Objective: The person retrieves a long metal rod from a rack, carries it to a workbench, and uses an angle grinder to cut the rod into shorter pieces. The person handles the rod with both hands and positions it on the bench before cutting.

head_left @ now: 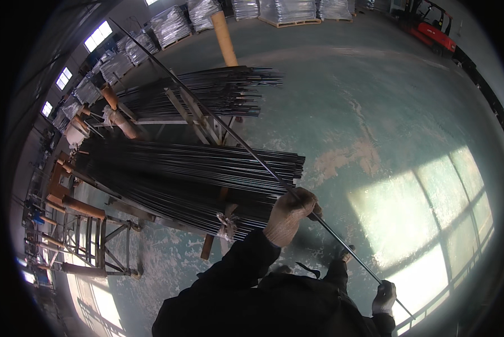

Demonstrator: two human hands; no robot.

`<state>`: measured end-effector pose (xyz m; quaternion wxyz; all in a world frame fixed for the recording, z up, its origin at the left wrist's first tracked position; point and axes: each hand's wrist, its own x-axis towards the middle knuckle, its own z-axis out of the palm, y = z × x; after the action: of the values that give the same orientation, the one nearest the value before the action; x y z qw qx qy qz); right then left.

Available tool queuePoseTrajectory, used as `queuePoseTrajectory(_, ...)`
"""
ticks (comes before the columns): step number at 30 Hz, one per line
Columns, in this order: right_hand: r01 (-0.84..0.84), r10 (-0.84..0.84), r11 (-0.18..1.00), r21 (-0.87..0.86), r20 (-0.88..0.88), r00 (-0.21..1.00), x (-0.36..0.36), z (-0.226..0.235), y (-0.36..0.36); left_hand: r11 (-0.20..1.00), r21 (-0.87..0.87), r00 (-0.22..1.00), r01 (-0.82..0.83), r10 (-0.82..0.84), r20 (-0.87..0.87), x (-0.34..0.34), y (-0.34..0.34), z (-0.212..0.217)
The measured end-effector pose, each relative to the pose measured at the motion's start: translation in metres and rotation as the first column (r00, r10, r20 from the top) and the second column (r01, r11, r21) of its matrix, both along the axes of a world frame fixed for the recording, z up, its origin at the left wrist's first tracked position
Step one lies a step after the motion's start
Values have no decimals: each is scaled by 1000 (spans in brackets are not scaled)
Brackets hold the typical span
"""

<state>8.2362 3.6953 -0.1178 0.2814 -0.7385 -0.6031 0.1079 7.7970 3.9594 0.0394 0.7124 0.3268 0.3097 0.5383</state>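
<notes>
Both my hands wear pale knitted gloves and are closed around one long, thin dark rod (348, 247). It slants from the far upper left down to the lower right, crossing above stacked rods. My left hand (291, 216) grips it near the right end of the nearer rod bundle (196, 165). Farther down, close to the rod's lower end, my right hand (384, 299) holds it above the sunlit floor. The nearer bundle lies on a rack, with a knotted pale cloth (227, 226) at its front side.
Behind the nearer bundle lies another bundle of dark rods (207, 90), with a yellow post (224, 39) beyond. A metal frame cart (100, 244) with padded bars stands at left. Wrapped pallet stacks (170, 27) line the back; a red forklift (434, 35) is parked far right.
</notes>
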Motion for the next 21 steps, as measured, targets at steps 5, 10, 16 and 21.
queuePoseTrajectory(5,-132,130,990,-43,-48,990,114,-23,124,978,40,979,-204,205,-13,98,100,-4)
queuePoseTrajectory(10,-252,224,965,-74,-268,937,147,20,282,941,90,943,-325,330,-39,154,201,25)
queuePoseTrajectory(16,-594,603,793,133,-305,737,86,72,508,952,29,890,-305,296,-346,189,269,-8)
queuePoseTrajectory(21,-679,585,734,20,-524,618,-10,113,690,925,-158,868,-346,251,-429,225,326,-93)
